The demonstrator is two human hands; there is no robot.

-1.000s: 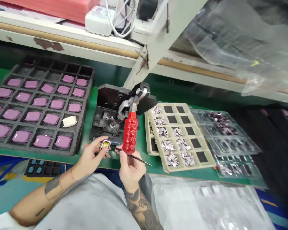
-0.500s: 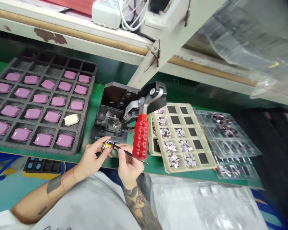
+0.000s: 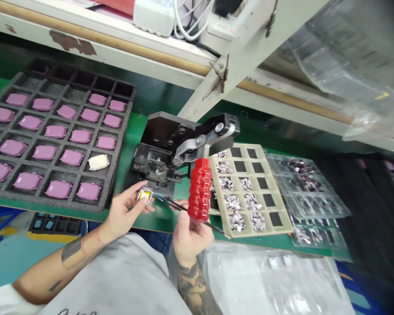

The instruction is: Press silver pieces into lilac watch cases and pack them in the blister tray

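Note:
My left hand (image 3: 124,214) pinches a small watch case (image 3: 145,195) between thumb and fingers, in front of the clamp's base. The case has a shiny pinkish rim, and yellow and white show inside it. My right hand (image 3: 191,238) grips slim dark tweezers (image 3: 173,204), whose tips point left at the case but stand apart from it. Above that hand, the red ribbed handle (image 3: 199,192) of a black toggle clamp press (image 3: 160,153) hides part of the fingers and the tweezers.
On the left a grey foam tray (image 3: 116,168) holds rows of purple cases and one cream piece (image 3: 99,162). Right of the press, a beige compartment tray (image 3: 284,227) carries small silvery parts and black squares. Clear plastic trays (image 3: 335,205) lie beyond. A white shelf post (image 3: 213,83) rises behind the press.
My right hand and the tweezers have drawn back to the right, away from the watch case. My left hand still holds the case, now turned with its inside more visible.

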